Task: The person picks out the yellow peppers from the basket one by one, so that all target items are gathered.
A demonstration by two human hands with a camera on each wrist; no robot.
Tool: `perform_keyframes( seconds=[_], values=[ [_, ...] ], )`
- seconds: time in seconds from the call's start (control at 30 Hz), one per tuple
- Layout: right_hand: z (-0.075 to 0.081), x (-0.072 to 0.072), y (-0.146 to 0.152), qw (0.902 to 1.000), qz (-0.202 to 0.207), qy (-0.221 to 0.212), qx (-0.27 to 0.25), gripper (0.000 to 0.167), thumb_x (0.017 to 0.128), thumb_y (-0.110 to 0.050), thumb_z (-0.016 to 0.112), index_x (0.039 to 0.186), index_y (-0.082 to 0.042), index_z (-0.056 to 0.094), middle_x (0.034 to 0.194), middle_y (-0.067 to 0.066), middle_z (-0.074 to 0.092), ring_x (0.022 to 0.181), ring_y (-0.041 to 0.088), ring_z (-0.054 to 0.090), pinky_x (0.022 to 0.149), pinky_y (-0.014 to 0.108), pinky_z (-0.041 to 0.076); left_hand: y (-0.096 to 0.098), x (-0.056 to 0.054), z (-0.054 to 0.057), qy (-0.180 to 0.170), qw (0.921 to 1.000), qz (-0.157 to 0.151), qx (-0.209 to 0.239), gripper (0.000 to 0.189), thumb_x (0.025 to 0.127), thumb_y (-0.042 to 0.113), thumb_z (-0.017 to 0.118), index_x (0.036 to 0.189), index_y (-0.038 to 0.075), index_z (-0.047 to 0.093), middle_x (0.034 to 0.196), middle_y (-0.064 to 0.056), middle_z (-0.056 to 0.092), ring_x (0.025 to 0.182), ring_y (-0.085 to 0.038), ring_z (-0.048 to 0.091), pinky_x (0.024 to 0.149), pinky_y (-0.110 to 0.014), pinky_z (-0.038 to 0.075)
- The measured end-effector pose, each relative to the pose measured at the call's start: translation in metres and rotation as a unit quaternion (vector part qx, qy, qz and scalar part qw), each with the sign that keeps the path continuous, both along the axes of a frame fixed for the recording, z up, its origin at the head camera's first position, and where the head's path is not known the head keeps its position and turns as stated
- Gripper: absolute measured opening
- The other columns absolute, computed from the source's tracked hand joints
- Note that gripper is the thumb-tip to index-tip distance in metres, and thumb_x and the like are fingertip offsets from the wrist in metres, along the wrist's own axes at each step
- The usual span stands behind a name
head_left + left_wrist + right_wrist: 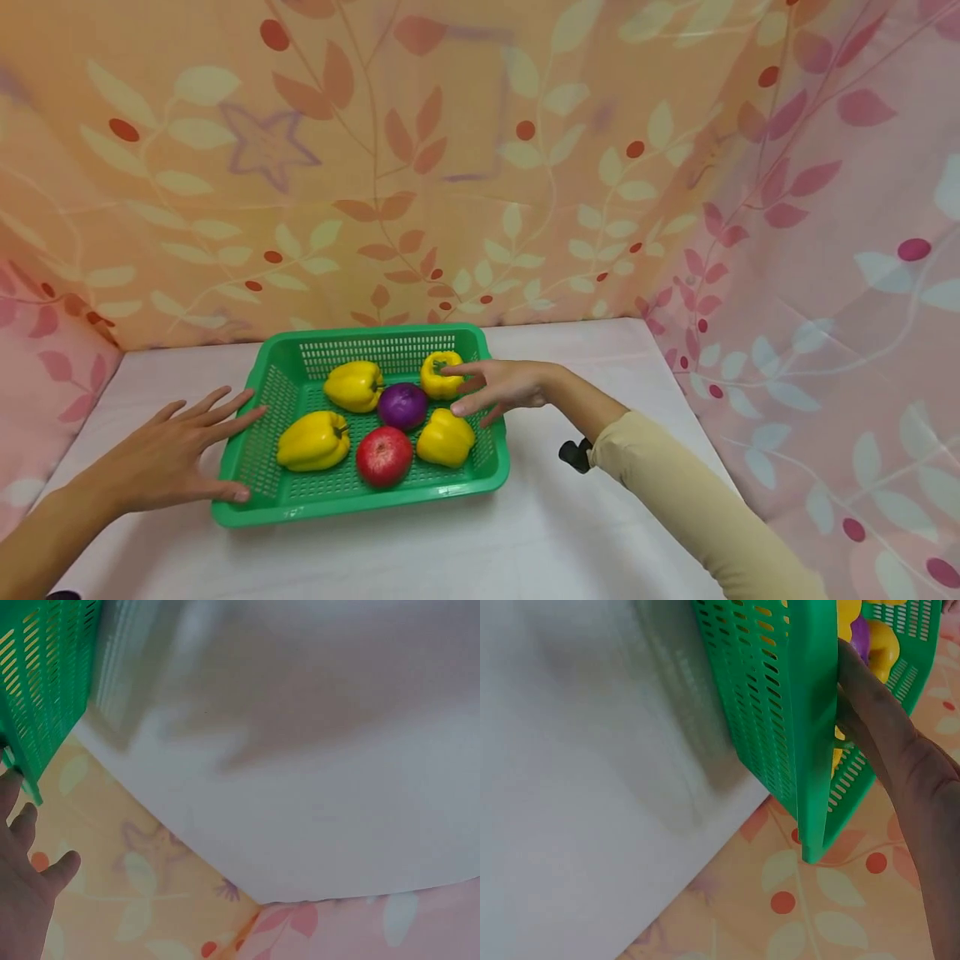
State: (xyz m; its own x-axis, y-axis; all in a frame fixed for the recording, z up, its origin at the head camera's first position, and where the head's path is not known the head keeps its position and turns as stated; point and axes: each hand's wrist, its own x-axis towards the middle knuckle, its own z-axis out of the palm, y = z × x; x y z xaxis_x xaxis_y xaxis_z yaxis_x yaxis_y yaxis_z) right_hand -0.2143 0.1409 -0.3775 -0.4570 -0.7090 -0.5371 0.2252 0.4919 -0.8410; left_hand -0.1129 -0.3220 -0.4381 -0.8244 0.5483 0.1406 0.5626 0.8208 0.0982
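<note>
A green plastic basket (360, 502) with slotted walls holds several yellow bell peppers (313, 441), a round purple vegetable (402, 406) and a red pomegranate (385, 457). My left hand (180, 450) is at the basket's left side, fingers spread and straight, with fingertips and thumb right at the rim. My right hand (498, 387) reaches over the right rim, fingers loosely extended and nothing gripped. Its fingers overlap the back right pepper (437, 375) in the head view, and its thumb is just above the front right pepper (446, 438). The right wrist view shows those fingers (877, 712) inside the rim.
The basket stands on a white-covered table (585, 517). Leaf-patterned cloth (480, 167) hangs behind it and along both sides. A small black device (575, 456) sits at the right wrist.
</note>
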Motion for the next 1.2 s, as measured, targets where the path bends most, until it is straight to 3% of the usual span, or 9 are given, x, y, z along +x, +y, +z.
perform_keyframes(
  seconds=[0.33,0.47,0.73,1.2],
  values=[
    [-0.011,-0.001,-0.018,0.9988,-0.017,-0.019,0.043,0.083,0.090,-0.032,0.072,0.157,-0.012,0.027,0.155,0.017,0.037,0.136,0.037,0.045,0.088,0.059,0.053,0.000,0.000,0.001,-0.001,1.0000,0.002,0.001,0.103,0.067,0.074,0.074,0.154,0.029,0.040,0.156,-0.008,0.042,0.153,-0.020,0.008,0.095,-0.070,0.034],
    [-0.014,0.001,-0.024,0.9978,-0.021,-0.017,0.061,0.084,0.090,-0.033,0.073,0.156,-0.007,0.029,0.159,0.018,0.031,0.139,0.038,0.040,0.086,0.059,0.054,0.000,0.001,0.000,0.006,1.0000,0.002,0.004,0.102,0.066,0.073,0.076,0.152,0.030,0.042,0.155,-0.008,0.043,0.153,-0.018,0.009,0.095,-0.069,0.035],
    [-0.019,0.003,-0.037,0.9948,-0.008,-0.011,0.101,0.085,0.089,-0.030,0.076,0.156,-0.006,0.031,0.160,0.015,0.029,0.141,0.034,0.037,0.084,0.061,0.054,0.000,0.000,0.001,0.004,1.0000,0.002,-0.003,0.104,0.066,0.073,0.076,0.153,0.030,0.041,0.155,-0.009,0.043,0.151,-0.028,0.019,0.094,-0.070,0.035],
    [-0.022,-0.003,-0.055,0.9838,0.029,-0.029,0.175,0.078,0.088,-0.033,0.077,0.151,-0.007,0.039,0.156,0.012,0.034,0.143,0.037,0.033,0.083,0.063,0.053,0.000,0.001,0.000,0.008,1.0000,0.001,0.001,0.104,0.065,0.072,0.077,0.153,0.030,0.040,0.155,-0.008,0.043,0.152,-0.026,0.018,0.094,-0.068,0.036]
  ],
)
